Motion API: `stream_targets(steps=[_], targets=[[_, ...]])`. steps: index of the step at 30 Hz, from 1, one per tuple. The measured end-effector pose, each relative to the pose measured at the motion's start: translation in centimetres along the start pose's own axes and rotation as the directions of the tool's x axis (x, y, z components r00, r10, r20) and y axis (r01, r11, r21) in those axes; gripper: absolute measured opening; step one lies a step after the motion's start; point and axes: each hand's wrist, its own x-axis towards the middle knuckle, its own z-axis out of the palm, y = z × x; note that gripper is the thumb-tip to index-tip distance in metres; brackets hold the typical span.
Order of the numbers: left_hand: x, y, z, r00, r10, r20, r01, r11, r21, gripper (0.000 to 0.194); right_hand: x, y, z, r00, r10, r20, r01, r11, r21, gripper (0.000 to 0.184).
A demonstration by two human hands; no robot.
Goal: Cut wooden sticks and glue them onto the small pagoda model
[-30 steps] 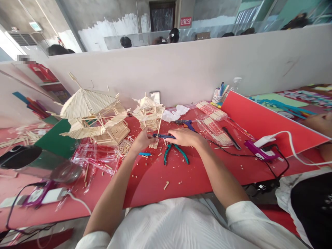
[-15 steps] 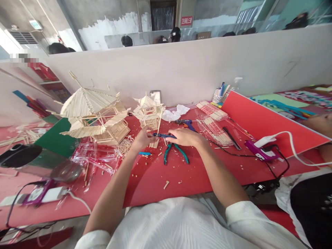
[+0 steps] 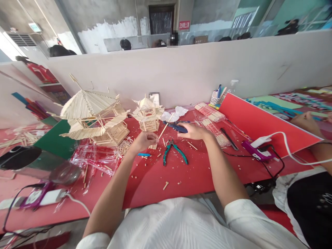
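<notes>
My left hand is closed, thumb and fingers pinching the lower end of a thin wooden stick that leans up to the right. My right hand grips dark blue-handled pliers, their head pointing left behind the stick; the jaws are hard to make out. Green-handled pliers lie spread on the table between my forearms. Behind my left hand stands a small pavilion model of wooden sticks. A blue pen-like item lies below that hand.
A larger stick pavilion stands at left, near crumpled plastic wrap and a clear cup. Packs of sticks, a red board and a purple power strip are at right. Another person's hand is beyond the board.
My right hand has drawn right and slightly back with the pliers, away from my left hand. The stick has tilted from nearly upright to the right. The green pliers' jaws are now uncovered.
</notes>
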Motion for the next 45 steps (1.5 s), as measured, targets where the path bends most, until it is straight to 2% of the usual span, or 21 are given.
stream_targets(steps=[3,5,10,13,16,19,22,27,30,33,37,42,45], targets=[[-0.1,0.2,0.1,1.000,0.023,0.010,-0.023,1.000,-0.020,0.035,0.6,-0.5,0.5,0.987,-0.050,-0.152,0.082,0.973,0.216,0.035],[0.0,0.2,0.4,0.999,0.033,0.016,-0.033,0.998,-0.054,0.035,1.3,-1.2,1.3,0.962,-0.055,-0.268,0.155,0.917,0.368,0.038],[0.4,-0.5,1.6,0.999,0.047,0.025,-0.044,0.994,-0.096,0.033,3.1,-3.5,4.1,0.889,0.082,-0.451,0.232,0.769,0.596,0.040],[0.6,-1.1,2.1,0.998,0.050,0.025,-0.047,0.995,-0.087,0.034,3.3,-4.3,4.9,0.864,0.106,-0.492,0.296,0.683,0.668,0.037],[0.7,-1.3,2.3,0.998,0.054,0.008,-0.053,0.993,-0.107,0.034,3.2,-4.6,5.0,0.890,0.061,-0.452,0.317,0.630,0.709,0.038],[0.8,-1.4,2.5,0.998,0.052,-0.024,-0.055,0.992,-0.117,0.032,3.2,-4.6,5.1,0.910,0.076,-0.407,0.251,0.681,0.688,0.042],[0.8,-1.5,2.9,0.999,0.031,-0.043,-0.035,0.995,-0.089,0.029,3.5,-4.5,5.3,0.898,0.117,-0.424,0.200,0.751,0.629,0.043],[1.0,-1.8,3.3,0.998,0.038,-0.055,-0.044,0.992,-0.115,0.031,3.7,-4.3,5.7,0.896,0.091,-0.434,0.186,0.812,0.554,0.039],[1.0,-1.6,3.2,0.990,0.080,-0.113,-0.093,0.988,-0.120,0.035,4.0,-4.3,6.2,0.894,0.076,-0.441,0.183,0.837,0.516,0.032],[0.8,-1.1,3.0,0.974,0.134,-0.184,-0.153,0.984,-0.093,0.038,4.3,-4.4,6.9,0.884,0.076,-0.460,0.195,0.835,0.514,0.026],[0.4,-0.4,2.9,0.964,0.125,-0.236,-0.152,0.984,-0.097,0.046,4.5,-4.5,7.3,0.884,0.084,-0.461,0.195,0.828,0.525,0.023],[0.1,0.1,2.5,0.974,0.166,-0.156,-0.159,0.986,0.054,0.036,4.3,-4.6,7.2,0.908,0.044,-0.417,0.191,0.841,0.507,0.025],[0.0,0.0,2.3,0.969,0.204,-0.137,-0.194,0.978,0.082,0.033,4.4,-4.5,7.4,0.903,0.073,-0.422,0.194,0.809,0.554,0.028]])
